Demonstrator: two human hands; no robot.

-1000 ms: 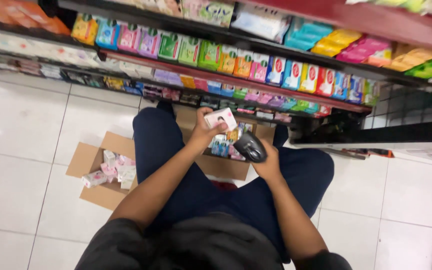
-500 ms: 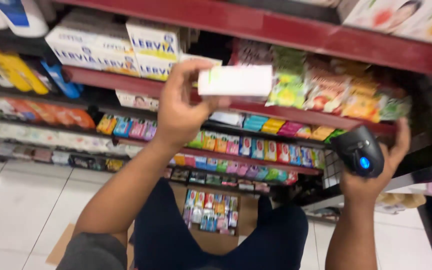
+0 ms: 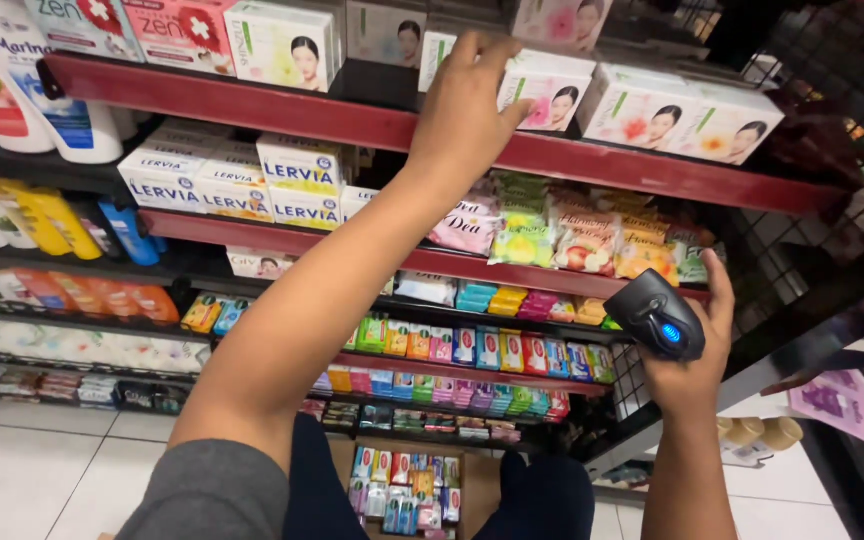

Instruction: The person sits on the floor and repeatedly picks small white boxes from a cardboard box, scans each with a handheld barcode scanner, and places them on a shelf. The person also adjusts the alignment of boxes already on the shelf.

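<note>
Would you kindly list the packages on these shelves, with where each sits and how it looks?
Soap boxes: top red shelf, by the left hand; white, flowers, portrait.
White boxes: second shelf, left; stacked, blue bands.
Sachets: second shelf, centre; green, yellow, pink.
Small packs: lower shelf; multicoloured row.
Bottles: far left; white.
Scanner: right hand; black, blue light.

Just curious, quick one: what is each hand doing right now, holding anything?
Left hand: fingers spread, reaching a white soap box on the upper red shelf; grip cannot be told.
Right hand: closed around a black handheld scanner.
</note>
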